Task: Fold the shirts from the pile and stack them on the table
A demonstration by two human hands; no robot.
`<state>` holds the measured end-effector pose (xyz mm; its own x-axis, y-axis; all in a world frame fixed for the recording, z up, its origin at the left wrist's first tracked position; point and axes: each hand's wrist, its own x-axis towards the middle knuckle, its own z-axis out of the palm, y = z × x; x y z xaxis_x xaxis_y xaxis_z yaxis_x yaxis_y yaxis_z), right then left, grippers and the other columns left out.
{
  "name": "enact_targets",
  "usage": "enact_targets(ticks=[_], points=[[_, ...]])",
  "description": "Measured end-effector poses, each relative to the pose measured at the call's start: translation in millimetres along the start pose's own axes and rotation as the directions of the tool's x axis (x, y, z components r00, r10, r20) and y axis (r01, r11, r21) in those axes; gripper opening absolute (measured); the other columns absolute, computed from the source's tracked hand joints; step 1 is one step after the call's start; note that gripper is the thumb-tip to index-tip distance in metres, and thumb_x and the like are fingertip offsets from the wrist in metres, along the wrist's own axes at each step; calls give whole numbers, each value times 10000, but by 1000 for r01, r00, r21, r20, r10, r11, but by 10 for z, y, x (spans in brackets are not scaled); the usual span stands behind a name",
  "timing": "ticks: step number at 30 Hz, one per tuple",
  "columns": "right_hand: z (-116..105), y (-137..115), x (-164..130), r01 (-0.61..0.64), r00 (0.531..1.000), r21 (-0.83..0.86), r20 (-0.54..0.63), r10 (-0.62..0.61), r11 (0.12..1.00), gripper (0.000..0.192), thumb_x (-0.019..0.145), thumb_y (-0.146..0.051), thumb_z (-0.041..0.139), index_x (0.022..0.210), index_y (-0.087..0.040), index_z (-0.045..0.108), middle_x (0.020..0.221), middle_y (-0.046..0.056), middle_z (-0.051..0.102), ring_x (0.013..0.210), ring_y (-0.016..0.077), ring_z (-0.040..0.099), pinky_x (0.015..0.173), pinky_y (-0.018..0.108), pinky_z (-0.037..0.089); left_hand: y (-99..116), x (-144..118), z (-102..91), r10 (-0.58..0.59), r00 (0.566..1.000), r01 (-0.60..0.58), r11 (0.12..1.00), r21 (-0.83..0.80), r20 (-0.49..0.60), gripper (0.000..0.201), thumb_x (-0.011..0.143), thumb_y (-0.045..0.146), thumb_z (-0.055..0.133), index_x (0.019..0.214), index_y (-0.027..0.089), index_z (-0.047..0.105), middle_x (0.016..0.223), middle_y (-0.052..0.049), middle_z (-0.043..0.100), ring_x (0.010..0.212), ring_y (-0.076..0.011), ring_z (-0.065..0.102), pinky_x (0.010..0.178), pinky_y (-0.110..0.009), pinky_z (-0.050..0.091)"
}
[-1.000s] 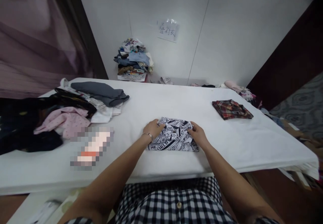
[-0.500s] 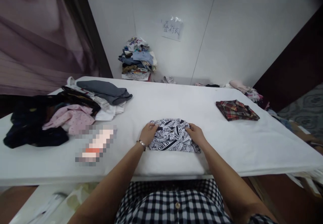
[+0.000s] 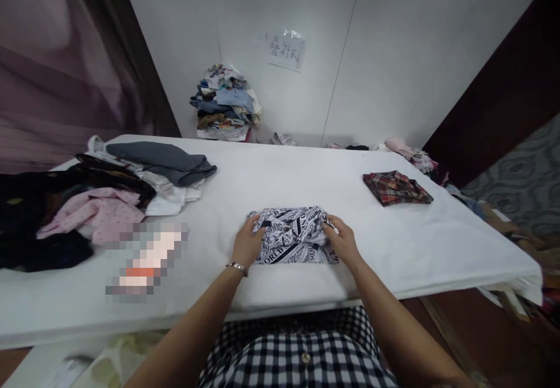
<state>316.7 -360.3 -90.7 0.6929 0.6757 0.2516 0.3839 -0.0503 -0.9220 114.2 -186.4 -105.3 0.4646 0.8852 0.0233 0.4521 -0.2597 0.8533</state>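
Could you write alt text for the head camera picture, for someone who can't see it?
Two bare hands, left hand and right hand, grip the sides of a folded black-and-white printed garment on a white table. A loose clothes heap lies at left; a folded plaid shirt sits at right.

Soft even indoor light, white table [image 3: 280, 172] brightest; faint shadows. Corners vignette dark, strongest 1 to 3 o'clock. Wide-angle bending at edges. Pixelated patch [image 3: 146, 257] at 8 o'clock.
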Motion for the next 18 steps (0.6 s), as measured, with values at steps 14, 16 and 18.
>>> enact_targets(ticks=[14, 16, 18], points=[[28, 8, 17, 10, 1000, -260, -7, -12, 966, 407, 830, -523, 536, 1078, -224, 659, 1041, 78, 679, 978, 253, 590, 884, 386, 448, 49, -19, -56, -118, 993, 118, 991, -65, 3, 459, 858, 406, 539, 1261, 188, 528, 1273, -112, 624, 1212, -226, 558, 988, -320, 449], [89, -91, 15, 115, 993, -243, 0, -119, 963, 471, 841, -495, 551, 1239, -246, 593, 1298, 90, 584, 1220, 265, 488, 1052, 430, 356, 58, -15, -34, -114, 993, 114, 993, -43, 12, 428, 859, 381, 535, 1243, 191, 540, 1288, -95, 618, 1200, -216, 564, 992, -310, 445], [173, -147, 6, 205, 978, -244, 84, -190, 948, 489, 865, -470, 547, 1318, -288, 537, 1467, 51, 442, 1371, 246, 343, 1147, 448, 230, 66, -23, -6, -112, 994, 112, 993, 25, 14, 405, 849, 341, 542, 1225, 191, 553, 1286, -86, 620, 1163, -223, 582, 988, -323, 446]])
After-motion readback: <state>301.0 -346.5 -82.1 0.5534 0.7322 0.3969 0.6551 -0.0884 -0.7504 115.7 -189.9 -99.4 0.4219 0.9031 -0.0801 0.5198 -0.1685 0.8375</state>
